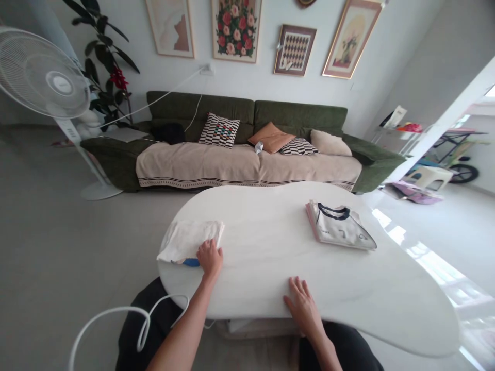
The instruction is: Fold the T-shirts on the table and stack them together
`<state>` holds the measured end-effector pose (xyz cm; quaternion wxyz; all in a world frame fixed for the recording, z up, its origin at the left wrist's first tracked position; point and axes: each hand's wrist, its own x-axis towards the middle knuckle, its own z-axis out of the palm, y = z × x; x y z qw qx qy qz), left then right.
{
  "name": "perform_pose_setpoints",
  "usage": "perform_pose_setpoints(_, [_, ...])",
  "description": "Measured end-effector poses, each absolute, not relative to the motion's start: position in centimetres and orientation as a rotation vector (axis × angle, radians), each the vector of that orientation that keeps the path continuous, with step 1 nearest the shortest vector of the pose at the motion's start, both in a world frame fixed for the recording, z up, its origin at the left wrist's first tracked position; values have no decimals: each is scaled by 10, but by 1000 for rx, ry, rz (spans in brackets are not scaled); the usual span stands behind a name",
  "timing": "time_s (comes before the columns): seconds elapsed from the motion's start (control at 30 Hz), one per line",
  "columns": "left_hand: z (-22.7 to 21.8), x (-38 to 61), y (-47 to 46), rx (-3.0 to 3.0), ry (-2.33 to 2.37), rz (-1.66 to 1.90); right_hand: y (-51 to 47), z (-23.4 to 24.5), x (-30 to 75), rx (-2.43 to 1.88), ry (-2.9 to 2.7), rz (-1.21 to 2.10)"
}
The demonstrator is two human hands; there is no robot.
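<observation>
This is someone's living room, plainly a home. At twelve o'clock a green sofa (247, 116) with patterned cushions (219, 130) sits below framed pictures (235, 31) on the wall. A pedestal fan (44, 77) and a leafy houseplant (104, 56) stand at ten o'clock. A curved white table (270, 242) fills the near floor, and a plastic stool (427, 178) shows at two o'clock.

The left hand (209, 259) lies palm-down with fingers together, the right hand (303, 304) palm-down with fingers spread.
</observation>
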<state>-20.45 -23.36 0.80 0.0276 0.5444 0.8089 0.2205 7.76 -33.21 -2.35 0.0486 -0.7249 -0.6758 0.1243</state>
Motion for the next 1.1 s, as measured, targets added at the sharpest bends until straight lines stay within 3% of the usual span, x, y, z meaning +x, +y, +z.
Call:
perform_pose_setpoints(0.33, [3,-179,-255,1706,2201,832,-333,-27,71,-2254,-2028,351])
perform_pose_setpoints(0.63, [15,-102,-331,1861,1100,691,-322,-21,83,-2022,-1947,259])
perform_pose_setpoints(0.93, [43,-167,-308,1979,1417,940,-270,47,34,-2079,-1945,260])
perform_pose_setpoints(1.1, [76,-167,-316,2334,1257,779,-324,89,8,-1594,-2229,339])
